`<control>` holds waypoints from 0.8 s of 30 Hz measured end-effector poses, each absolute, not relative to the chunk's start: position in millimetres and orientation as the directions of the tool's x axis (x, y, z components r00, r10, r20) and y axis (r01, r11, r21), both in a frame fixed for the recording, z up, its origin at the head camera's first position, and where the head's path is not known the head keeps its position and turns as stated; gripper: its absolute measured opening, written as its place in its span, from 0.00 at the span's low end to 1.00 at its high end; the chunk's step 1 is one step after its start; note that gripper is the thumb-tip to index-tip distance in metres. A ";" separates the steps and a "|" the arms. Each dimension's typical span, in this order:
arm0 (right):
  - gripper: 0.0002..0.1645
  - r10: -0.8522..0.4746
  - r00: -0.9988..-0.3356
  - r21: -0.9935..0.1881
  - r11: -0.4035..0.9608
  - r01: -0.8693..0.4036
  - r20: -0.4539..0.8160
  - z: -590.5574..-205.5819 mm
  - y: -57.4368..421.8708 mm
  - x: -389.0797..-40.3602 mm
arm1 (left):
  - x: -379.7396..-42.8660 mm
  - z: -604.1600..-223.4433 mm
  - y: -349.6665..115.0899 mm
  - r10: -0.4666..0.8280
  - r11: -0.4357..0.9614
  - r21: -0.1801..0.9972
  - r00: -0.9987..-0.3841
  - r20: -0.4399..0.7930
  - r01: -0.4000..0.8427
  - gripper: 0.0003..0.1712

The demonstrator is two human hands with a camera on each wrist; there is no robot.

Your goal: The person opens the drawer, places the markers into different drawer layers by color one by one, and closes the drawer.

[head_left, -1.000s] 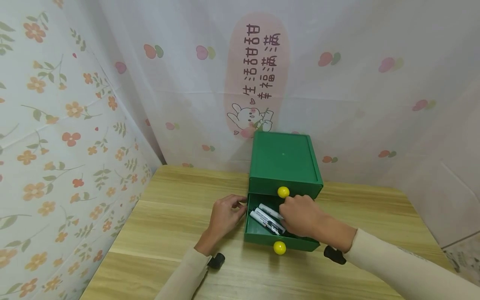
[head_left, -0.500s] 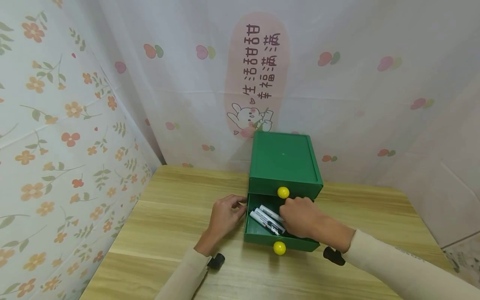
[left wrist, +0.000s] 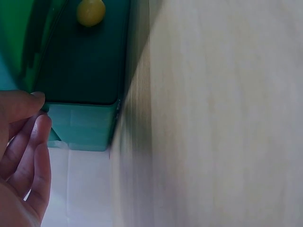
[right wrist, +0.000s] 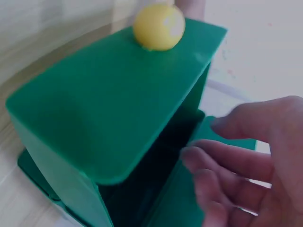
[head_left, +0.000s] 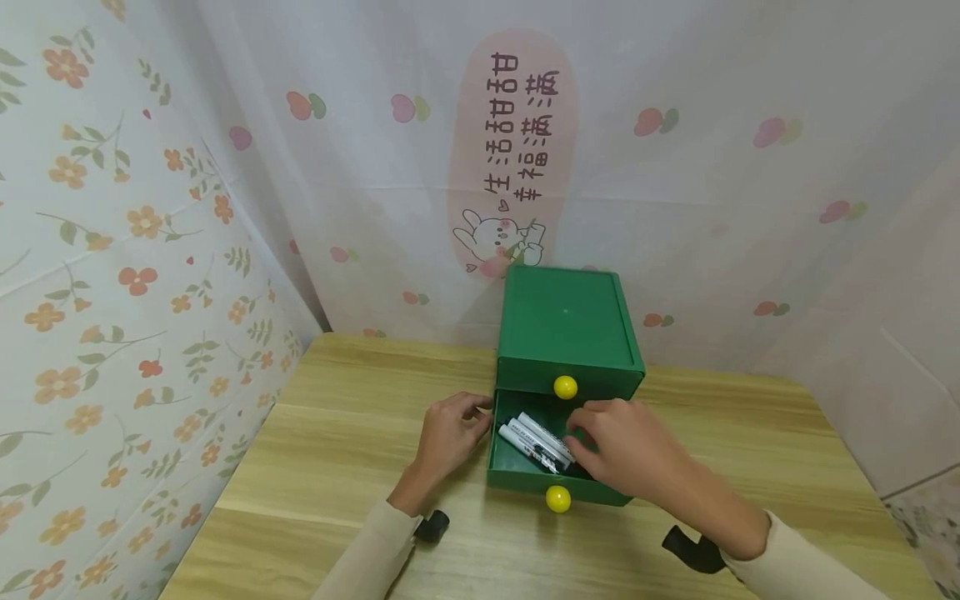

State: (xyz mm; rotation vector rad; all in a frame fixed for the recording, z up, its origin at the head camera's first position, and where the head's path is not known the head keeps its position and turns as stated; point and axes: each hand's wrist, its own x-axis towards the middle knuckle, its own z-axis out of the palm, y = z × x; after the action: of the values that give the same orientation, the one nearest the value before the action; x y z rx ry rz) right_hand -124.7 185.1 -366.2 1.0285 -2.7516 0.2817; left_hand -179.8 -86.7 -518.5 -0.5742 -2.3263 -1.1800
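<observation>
A green two-drawer storage box (head_left: 566, 321) stands on the table with its lower drawer (head_left: 517, 480) pulled out. White markers (head_left: 534, 442) lie side by side, slanted, in that drawer. My left hand (head_left: 448, 429) is at the box's left side; in the left wrist view its thumb and fingers pinch a green edge there. Over the drawer's right part is my right hand (head_left: 622, 442), fingers loosely bent, thumb apart from them. The right wrist view shows nothing between these fingers (right wrist: 227, 161). The drawer's right end is partly hidden by this hand.
Yellow round knobs (head_left: 566, 387) stick out from both drawer fronts. The upper drawer is closed. A wood-grain table (head_left: 360, 400) carries the box, with a printed curtain (head_left: 375, 208) right behind it and a floral one (head_left: 112, 292) on the left.
My right hand has drawn back slightly to the right from inside the drawer, and its fingers have loosened. More of the markers shows now. The left hand has stayed in place.
</observation>
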 end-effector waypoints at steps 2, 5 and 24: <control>0.03 -0.611 -0.724 -0.134 0.728 -0.673 0.319 -368.4 186.9 -116.7 | -179.4 -518.9 -87.0 0.151 0.545 0.632 -0.806 0.573 0.552 0.12; 0.06 -0.577 -0.701 -0.155 0.715 -0.681 0.418 -373.6 188.3 -103.8 | -179.3 -519.3 -87.4 0.153 0.548 0.630 -0.806 0.572 0.551 0.12; 0.10 -0.363 -0.709 -0.322 0.703 -0.635 0.604 -451.1 188.9 -48.4 | -179.6 -520.4 -87.7 0.157 0.535 0.622 -0.791 0.592 0.572 0.12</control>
State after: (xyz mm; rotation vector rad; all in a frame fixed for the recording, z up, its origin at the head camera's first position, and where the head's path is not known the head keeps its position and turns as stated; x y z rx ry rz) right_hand -48.4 188.9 -451.1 0.7638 -2.4033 0.7143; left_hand -179.6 -87.7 -520.4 -0.5915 -2.3048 -1.1783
